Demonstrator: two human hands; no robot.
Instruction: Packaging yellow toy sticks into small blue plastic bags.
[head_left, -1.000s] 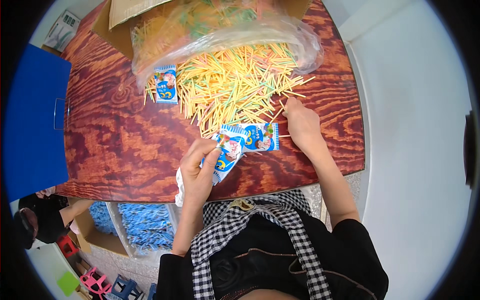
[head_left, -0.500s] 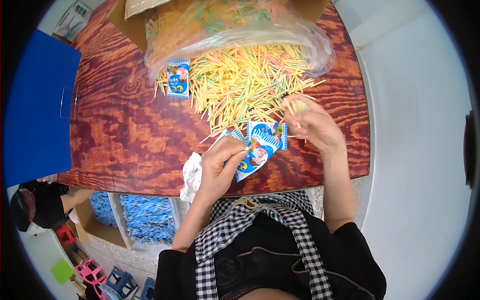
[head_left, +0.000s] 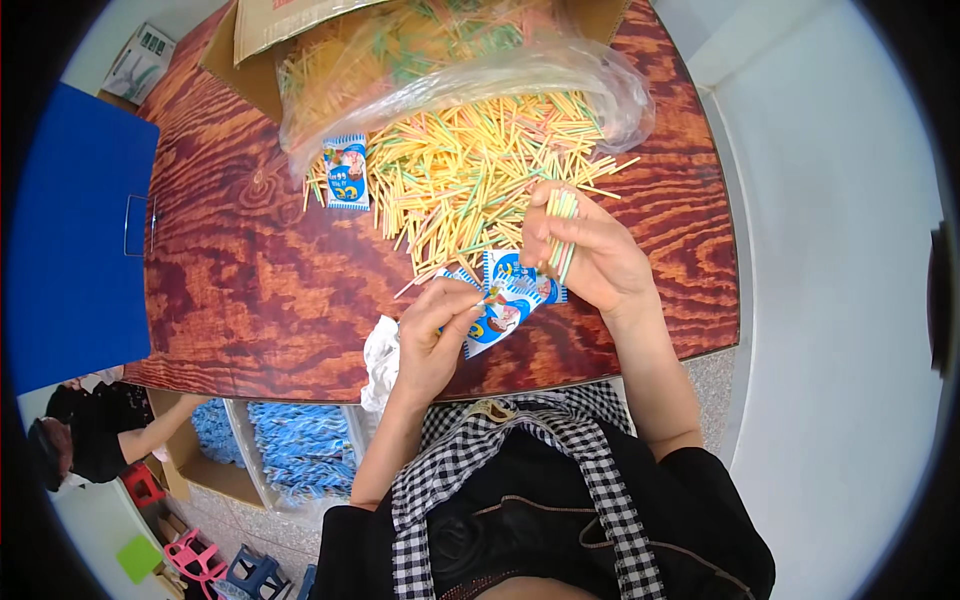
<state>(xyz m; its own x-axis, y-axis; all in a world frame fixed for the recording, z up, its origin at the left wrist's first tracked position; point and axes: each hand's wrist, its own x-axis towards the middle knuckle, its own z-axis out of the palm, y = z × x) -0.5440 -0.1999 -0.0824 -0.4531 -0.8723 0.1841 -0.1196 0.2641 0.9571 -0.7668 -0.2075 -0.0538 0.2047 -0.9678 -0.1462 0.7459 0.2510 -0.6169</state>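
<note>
My left hand (head_left: pixel 435 325) pinches a small blue-and-white packet (head_left: pixel 503 318) near the table's front edge. Beneath it lie more such packets, one of them (head_left: pixel 550 288) partly showing to the right. A small bunch of thin pastel sticks (head_left: pixel 562 235), yellow, green and pink, is held between the thumb and fingers of my right hand (head_left: pixel 605 255), just above and right of the packets. Beyond both hands spreads a heap of the same sticks (head_left: pixel 470 170), spilling from a clear plastic bag (head_left: pixel 625 110).
The bag comes out of a cardboard box (head_left: pixel 245 75) at the back. Another packet (head_left: pixel 347 172) lies left of the heap. Crumpled white cloth or paper (head_left: pixel 381 360) sits by my left wrist. Below the table, bins hold many blue packets (head_left: pixel 300 440); another person's arm (head_left: pixel 165 430) reaches there.
My right hand has moved left from the heap's right edge toward the packets, the stick bunch now upright in its fingers. My left hand keeps its pinch on the packet.
</note>
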